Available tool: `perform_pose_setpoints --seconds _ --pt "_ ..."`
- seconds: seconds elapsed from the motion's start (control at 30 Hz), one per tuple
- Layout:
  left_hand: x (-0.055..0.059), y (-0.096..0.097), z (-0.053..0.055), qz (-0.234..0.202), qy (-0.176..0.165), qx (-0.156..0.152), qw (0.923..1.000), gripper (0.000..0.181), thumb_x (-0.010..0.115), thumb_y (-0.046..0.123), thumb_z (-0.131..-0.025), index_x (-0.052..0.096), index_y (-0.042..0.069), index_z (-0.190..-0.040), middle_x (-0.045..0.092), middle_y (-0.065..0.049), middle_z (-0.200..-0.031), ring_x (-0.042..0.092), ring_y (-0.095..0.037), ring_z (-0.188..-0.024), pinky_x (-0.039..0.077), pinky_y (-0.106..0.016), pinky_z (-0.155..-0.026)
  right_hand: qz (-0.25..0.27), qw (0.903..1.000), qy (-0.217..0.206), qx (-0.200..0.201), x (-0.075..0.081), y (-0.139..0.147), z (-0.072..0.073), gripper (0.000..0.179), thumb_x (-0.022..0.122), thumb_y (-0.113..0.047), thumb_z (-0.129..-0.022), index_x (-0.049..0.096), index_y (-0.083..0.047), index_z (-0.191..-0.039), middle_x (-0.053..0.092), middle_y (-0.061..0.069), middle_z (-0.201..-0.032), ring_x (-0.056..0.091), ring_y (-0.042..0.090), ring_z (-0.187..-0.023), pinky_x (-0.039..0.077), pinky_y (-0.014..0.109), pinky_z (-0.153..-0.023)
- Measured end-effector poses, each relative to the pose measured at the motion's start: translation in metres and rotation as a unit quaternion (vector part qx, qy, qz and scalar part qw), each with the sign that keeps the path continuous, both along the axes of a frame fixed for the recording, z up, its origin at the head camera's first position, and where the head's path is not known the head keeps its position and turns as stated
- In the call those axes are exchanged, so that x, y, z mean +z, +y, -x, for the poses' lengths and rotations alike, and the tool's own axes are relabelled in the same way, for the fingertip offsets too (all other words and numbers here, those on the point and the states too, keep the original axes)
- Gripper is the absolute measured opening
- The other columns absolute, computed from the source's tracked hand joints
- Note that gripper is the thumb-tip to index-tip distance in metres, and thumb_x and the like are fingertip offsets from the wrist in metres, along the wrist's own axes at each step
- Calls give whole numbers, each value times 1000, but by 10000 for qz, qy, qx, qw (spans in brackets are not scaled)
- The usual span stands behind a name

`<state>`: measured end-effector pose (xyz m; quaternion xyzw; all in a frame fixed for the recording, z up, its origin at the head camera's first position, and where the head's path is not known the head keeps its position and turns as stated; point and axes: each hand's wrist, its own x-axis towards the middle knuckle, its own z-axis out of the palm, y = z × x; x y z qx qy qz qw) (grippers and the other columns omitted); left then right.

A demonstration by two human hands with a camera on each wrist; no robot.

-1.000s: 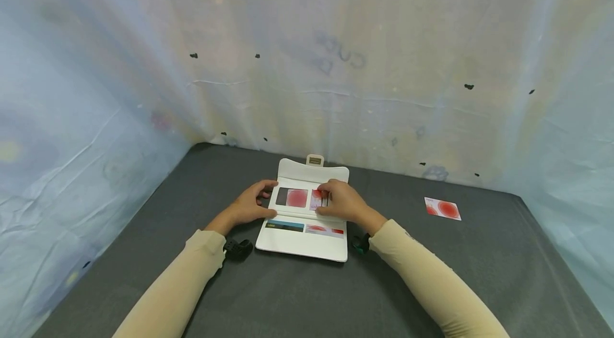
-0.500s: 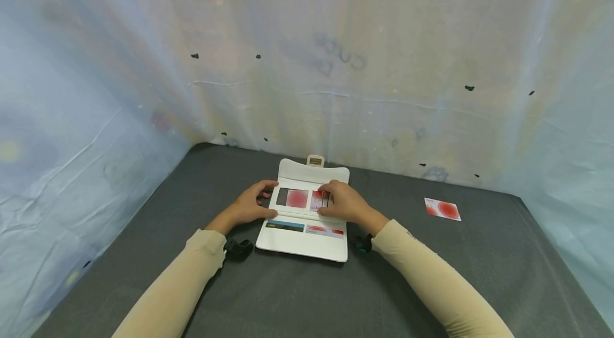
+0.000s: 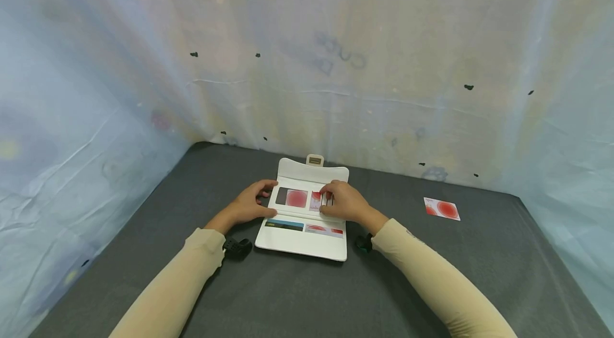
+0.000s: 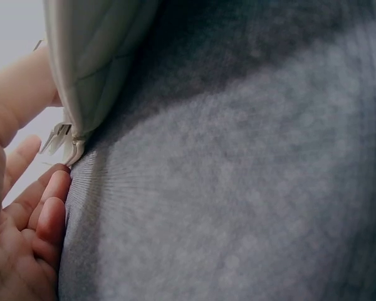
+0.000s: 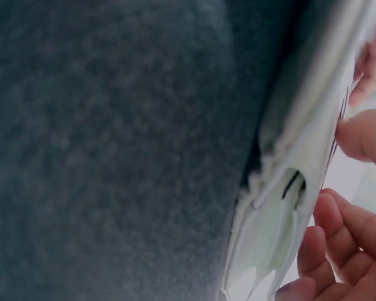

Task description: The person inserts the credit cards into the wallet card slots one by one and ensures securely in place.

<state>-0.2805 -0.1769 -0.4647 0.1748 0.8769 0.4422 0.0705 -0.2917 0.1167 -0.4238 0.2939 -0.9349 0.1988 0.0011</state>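
A white wallet (image 3: 300,243) lies unfolded on the dark cloth, its clasp tab (image 3: 314,160) at the far end. My left hand (image 3: 248,203) rests at its left side, thumb and index finger spread apart against the edge. In the left wrist view its other fingers (image 4: 49,213) lie relaxed beside the wallet. My right hand (image 3: 346,201) holds a pink and red card (image 3: 314,202) in the right-hand window, thumb and index finger on it; its right part is hidden. Another card (image 3: 296,198) shows in the left window. Near slots hold a dark card (image 3: 284,226) and a reddish card (image 3: 324,230).
A loose red and white card (image 3: 442,209) lies on the cloth to the right. The dark cloth (image 3: 297,295) covers the table. A pale curtain (image 3: 384,87) hangs along the back and both sides.
The right hand has shifted slightly right, and more of the card's printed face shows in the right window. The left hand and wallet have stayed in place.
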Motion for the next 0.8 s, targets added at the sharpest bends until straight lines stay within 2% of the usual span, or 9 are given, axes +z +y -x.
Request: perform_pose_setpoints --seconds 0.27,0.53,0.8 --pt "2 -1 -3 48 -28 25 10000 77 79 24 -78 41 12 -144 46 -14 -142 50 -31 -122 44 -45 -98 128 9998 -113 -60 -1 -4 -2 32 74 -19 -77 68 -2 -104 57 3 -84 48 11 -72 43 25 -66" --pt "10 -2 -7 -99 -49 -30 9999 78 79 23 -78 40 11 -145 46 -16 -142 49 -33 -123 43 -48 -98 223 9992 -265 -210 1 -7 -4 30 74 -19 -78 66 -4 -103 56 3 -84 48 12 -72 43 25 -66" --pt "10 -1 -6 -98 -30 -72 9999 78 79 22 -79 40 11 -145 46 -16 -141 49 -32 -122 44 -47 -97 228 9990 -318 -230 2 -10 -4 32 74 -19 -79 66 -3 -106 57 4 -86 47 13 -74 42 26 -67"
